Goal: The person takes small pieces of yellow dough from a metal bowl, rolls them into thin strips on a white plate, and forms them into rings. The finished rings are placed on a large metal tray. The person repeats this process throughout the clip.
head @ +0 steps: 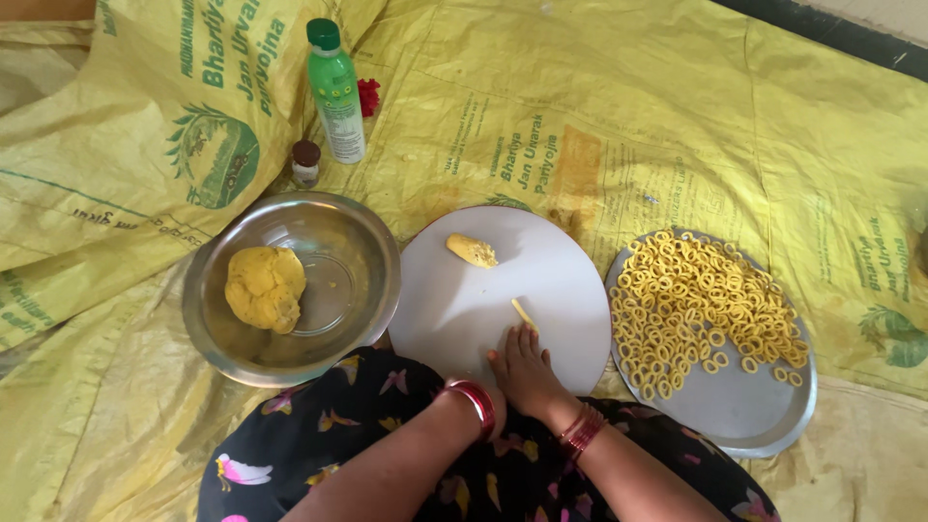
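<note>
Dough strip (523,311) lies on the round white board (561,261) at 6 o'clock, under the right hand (527,369), flat and open, rolling it. Left hand is hidden. A dough piece (472,250) waits at 12; next, looping needs pinching fingertips.

yellow printed sacks (619,116) covering floor, daylight

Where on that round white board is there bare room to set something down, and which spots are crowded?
The round white board is mostly bare: its left half between the small dough piece and the steel bowl, and its right part beside the tray. Crowded: the near edge, where both hands roll a dough strand, and the tray's ring pile.
</note>
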